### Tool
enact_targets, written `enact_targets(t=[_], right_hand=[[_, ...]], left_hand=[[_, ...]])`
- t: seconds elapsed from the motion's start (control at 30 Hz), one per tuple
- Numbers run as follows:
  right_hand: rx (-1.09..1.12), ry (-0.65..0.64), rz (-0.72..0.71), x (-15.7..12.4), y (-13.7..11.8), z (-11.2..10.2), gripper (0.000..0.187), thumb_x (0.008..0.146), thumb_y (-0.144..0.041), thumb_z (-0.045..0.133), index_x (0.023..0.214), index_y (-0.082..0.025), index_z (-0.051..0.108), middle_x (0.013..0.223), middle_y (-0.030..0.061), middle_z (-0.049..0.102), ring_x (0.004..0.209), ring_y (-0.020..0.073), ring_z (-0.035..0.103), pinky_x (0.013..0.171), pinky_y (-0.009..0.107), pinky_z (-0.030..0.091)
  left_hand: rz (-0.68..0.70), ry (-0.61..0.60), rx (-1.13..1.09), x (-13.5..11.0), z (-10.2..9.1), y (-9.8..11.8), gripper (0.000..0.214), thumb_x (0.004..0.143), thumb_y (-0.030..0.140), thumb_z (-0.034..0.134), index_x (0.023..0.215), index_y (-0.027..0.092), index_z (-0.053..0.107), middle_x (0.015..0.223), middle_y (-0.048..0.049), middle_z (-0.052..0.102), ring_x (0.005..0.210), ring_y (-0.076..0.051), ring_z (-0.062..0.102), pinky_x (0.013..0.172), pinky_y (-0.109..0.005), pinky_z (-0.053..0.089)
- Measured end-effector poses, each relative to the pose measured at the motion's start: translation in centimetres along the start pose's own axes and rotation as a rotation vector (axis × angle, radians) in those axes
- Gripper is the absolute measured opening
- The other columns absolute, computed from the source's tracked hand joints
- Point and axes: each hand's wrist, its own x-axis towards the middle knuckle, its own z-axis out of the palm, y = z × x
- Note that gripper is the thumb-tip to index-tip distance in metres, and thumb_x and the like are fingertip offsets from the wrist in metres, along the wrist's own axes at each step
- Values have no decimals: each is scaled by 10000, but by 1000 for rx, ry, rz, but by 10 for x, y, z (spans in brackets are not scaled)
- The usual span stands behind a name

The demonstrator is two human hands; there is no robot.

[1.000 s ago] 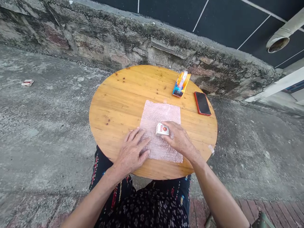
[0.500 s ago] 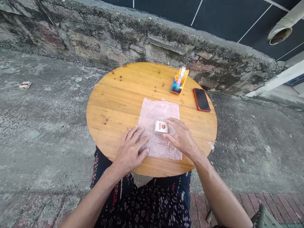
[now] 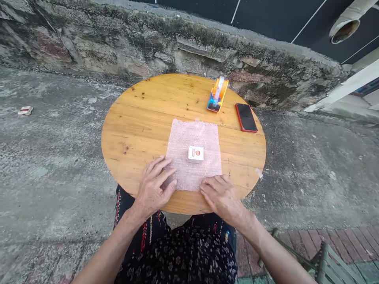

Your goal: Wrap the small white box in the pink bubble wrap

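A small white box (image 3: 196,154) with a red emblem lies on a pinkish sheet of bubble wrap (image 3: 194,134), a little below its middle. The sheet is spread flat on the round wooden table (image 3: 136,130). With fingers spread, my left hand (image 3: 154,185) rests over the sheet's lower left edge and the tabletop. At the lower right corner of the sheet, my right hand (image 3: 220,195) has its fingers curled together on the bubble wrap; its fingertips are partly hidden. Neither hand touches the box.
An orange and blue tape dispenser (image 3: 218,94) stands toward the table's back. A phone in a red case (image 3: 246,117) lies at the right. A piece of tape (image 3: 259,173) hangs from the right rim. Behind the table runs a stone wall (image 3: 142,47); a crumpled packet (image 3: 25,110) lies on the ground.
My right hand has let go of the box and moved down to the sheet's lower right corner. The box stays on the bubble wrap. The whole view has shifted slightly.
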Motion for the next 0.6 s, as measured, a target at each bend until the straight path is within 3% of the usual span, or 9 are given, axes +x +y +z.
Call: enact_targets(t=[0.2,0.37,0.5,0.6], right_hand=[[3,51,9,6,0,3,142,891,-111,509,810,-169,610,854,64,665,790,207,563,754,377,399],[116,88,67,14,9,-11,152,908,-146,489,804,-182,594,876,52,669,821,198,581,777,372,382],[123,134,106,24,18,-30,149,908,-154,489,803,-192,588,906,53,684,839,205,597,775,378,374],[176,188,106,27,24,-36,68,892,-238,565,946,-205,589,1026,65,688,940,225,610,829,393,390]], left_hand=[[50,-65,2,-2,-7,17,288,833,237,614,1116,182,617,1338,-109,531,1326,-298,395,1073,-520,387],[128,-135,95,11,-8,30,315,816,243,645,1120,164,616,1349,-131,514,1325,-321,377,1098,-553,344],[139,-69,127,30,-9,32,136,849,125,569,937,179,658,1292,-94,573,1288,-288,425,1077,-525,370],[142,-11,113,44,-10,30,140,852,110,549,893,189,657,1270,-75,595,1269,-276,451,1058,-524,384]])
